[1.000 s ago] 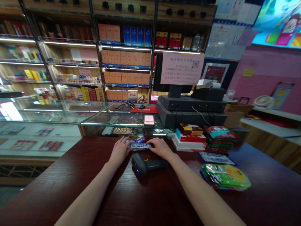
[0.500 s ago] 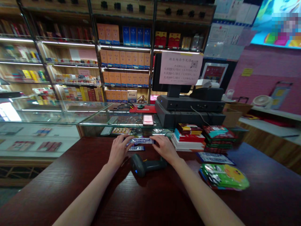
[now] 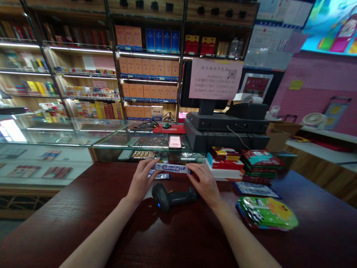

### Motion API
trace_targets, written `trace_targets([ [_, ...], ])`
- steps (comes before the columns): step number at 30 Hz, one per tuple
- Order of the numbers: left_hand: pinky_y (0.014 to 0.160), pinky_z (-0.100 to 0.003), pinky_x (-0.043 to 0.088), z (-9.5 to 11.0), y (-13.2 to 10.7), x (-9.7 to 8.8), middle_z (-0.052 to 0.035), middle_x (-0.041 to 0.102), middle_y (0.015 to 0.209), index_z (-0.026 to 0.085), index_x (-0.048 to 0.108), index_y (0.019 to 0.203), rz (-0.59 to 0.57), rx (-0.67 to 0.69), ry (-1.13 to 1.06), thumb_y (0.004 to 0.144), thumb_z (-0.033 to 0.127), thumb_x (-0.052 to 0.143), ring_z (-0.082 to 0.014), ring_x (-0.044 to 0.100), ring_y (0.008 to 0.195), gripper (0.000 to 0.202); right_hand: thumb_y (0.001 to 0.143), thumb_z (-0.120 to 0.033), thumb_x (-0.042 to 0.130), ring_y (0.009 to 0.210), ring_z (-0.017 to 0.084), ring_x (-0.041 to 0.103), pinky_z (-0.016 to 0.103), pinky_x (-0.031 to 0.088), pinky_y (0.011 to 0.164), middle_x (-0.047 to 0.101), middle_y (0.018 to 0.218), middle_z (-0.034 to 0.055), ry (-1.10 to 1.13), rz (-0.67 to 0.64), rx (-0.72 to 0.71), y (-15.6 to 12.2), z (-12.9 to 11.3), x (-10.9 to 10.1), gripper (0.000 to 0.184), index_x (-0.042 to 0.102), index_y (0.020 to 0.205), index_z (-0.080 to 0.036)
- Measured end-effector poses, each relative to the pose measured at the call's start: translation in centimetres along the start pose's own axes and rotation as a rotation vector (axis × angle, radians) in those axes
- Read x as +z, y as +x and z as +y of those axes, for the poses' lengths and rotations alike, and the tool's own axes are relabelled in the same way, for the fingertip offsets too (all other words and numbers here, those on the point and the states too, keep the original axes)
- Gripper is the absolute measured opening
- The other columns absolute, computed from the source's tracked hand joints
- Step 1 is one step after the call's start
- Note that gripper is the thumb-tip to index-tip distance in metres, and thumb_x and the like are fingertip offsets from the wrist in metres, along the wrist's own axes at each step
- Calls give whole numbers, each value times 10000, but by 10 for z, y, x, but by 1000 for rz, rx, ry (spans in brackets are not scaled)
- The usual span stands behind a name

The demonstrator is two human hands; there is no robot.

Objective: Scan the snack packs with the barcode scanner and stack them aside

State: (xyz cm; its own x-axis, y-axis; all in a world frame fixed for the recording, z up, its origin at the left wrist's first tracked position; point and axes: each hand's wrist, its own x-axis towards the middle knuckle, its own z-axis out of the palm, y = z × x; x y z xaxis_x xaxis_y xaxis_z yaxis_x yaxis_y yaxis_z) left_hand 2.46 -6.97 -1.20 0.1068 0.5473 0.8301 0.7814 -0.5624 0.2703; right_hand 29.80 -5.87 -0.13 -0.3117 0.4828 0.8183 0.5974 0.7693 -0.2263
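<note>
Between my left hand [image 3: 142, 181] and my right hand [image 3: 204, 185] stretches a long blue-and-white foil strip of packets [image 3: 170, 168], held by its two ends just above the counter. A smaller foil packet [image 3: 160, 176] lies on the dark red wooden counter [image 3: 83, 208] below the strip, close to my left hand. Nearer to me, a black handheld barcode scanner [image 3: 170, 197] lies on its side between my wrists, touching neither hand.
Stacked packets [image 3: 224, 163] and a green cartoon-printed bundle [image 3: 266, 213] lie on the counter to the right. A glass display case [image 3: 145, 143] runs along the counter's far edge. A black till with a monitor [image 3: 225, 126] stands behind the stacks, with stocked shelves beyond.
The foil strip has been lifted off the counter and now spans wider between my hands, which have moved apart. The smaller packet stays on the counter.
</note>
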Motion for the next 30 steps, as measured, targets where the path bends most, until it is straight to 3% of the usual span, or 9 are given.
trace_targets([
  [7,1092,-374,497,0,-2,-2,-51,642,1296,291,499,1394,-46,59,-15,992,237,478,-193,627,1199,406,958,-213,558,1111,238,645,460,511,1008,704,1180,66,44,46,54,-7,9,-6,319,640,1258,-283],
  [12,1050,-334,529,0,-3,-3,-51,685,1250,259,503,1367,-3,105,-41,982,236,520,-171,672,1134,385,960,-218,563,1132,235,638,456,505,1020,697,1194,69,61,43,67,-10,13,-7,316,624,1266,-273],
  [20,1018,-355,549,-5,-1,-5,-90,703,1241,207,607,1101,1,137,-86,983,266,535,-181,692,1108,151,965,-295,568,1117,241,659,466,501,1024,711,1182,74,141,73,139,-14,11,-3,163,642,1104,-255],
  [25,1001,-317,549,-3,-1,-7,-64,727,1179,209,612,1117,38,119,-103,980,267,546,-163,705,1070,162,955,-334,585,1028,233,684,391,542,921,733,1091,65,200,86,245,-13,7,0,163,659,1072,-248],
  [30,933,-285,565,-5,-2,-6,-29,758,1045,214,649,1089,36,-1,-90,983,377,534,-156,733,943,226,931,-401,599,880,222,701,334,548,812,739,918,37,275,87,369,-9,0,1,195,683,981,-233],
])
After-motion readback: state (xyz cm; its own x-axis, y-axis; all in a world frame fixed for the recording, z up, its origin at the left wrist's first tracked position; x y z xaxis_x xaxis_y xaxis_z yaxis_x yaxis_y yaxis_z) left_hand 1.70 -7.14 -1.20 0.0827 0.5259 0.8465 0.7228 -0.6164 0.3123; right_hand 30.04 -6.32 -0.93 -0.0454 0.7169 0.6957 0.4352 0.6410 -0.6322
